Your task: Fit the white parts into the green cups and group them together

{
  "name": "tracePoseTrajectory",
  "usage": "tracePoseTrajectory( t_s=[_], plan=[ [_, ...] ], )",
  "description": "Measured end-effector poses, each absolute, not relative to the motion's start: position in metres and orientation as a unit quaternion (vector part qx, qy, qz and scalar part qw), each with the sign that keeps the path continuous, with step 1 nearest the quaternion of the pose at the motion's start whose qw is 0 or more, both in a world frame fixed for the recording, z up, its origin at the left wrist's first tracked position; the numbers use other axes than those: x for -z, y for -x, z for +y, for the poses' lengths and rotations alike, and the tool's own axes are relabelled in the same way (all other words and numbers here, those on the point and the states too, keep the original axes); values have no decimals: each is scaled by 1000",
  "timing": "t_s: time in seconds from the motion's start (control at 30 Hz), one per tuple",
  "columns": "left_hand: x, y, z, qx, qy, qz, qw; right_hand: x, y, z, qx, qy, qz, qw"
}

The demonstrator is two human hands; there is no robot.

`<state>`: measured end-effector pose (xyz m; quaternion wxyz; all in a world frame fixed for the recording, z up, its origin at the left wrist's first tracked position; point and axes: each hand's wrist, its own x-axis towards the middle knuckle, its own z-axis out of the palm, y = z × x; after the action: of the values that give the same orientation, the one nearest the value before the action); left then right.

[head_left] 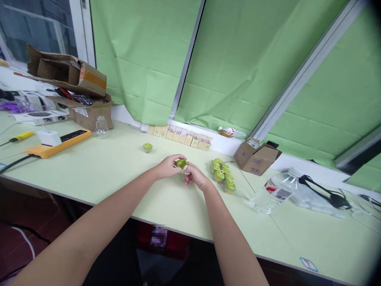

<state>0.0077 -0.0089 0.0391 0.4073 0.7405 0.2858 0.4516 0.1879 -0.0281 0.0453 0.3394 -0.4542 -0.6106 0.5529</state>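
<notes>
Over the middle of the table, my left hand [169, 167] is closed on a small clear container with a green lid [181, 163]. My right hand [195, 176] meets it from the other side, with its thumb and fingers closed at the container's edge; a small whitish bit shows by the thumb. Another green-lidded container [147, 147] stands alone to the left, beyond my hands. To the right, several more green-lidded containers [225, 167] with pale loops on top are grouped close together. What lies under my fingers is hidden.
Small tan boxes [184, 137] line the wall. A cardboard box [257, 157], a large clear bottle [275, 190] and a black headset [330, 194] are on the right. An orange power strip [64, 143] and stacked cartons [89, 111] stand left. The table's front edge [178, 229] is near me.
</notes>
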Motion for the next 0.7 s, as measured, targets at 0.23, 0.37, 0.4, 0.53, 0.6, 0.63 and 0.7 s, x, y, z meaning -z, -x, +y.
tracePoseTrajectory(
  t_s=[0.23, 0.37, 0.4, 0.53, 0.6, 0.63, 0.7],
  plan=[
    [-32, -10, 9, -503, -605, 283, 548, -43, -194, -20, -248, 607, -630, 416],
    [-34, -12, 9, -511, -553, 289, 592, -36, -196, -14, -121, 640, -650, 392],
    [-34, -13, 9, -511, -549, 292, 594, -34, -195, -14, -122, 644, -653, 379],
    [-36, -15, 6, -509, -547, 305, 591, -26, -188, -16, -119, 644, -691, 307],
    [-37, -14, 4, -506, -547, 304, 594, -23, -186, -18, -99, 626, -729, 260],
    [-38, -14, 4, -504, -546, 301, 598, -22, -186, -19, -87, 617, -744, 242],
    [-39, -12, 3, -503, -538, 295, 609, -22, -187, -21, -71, 609, -757, 225]
  ],
)
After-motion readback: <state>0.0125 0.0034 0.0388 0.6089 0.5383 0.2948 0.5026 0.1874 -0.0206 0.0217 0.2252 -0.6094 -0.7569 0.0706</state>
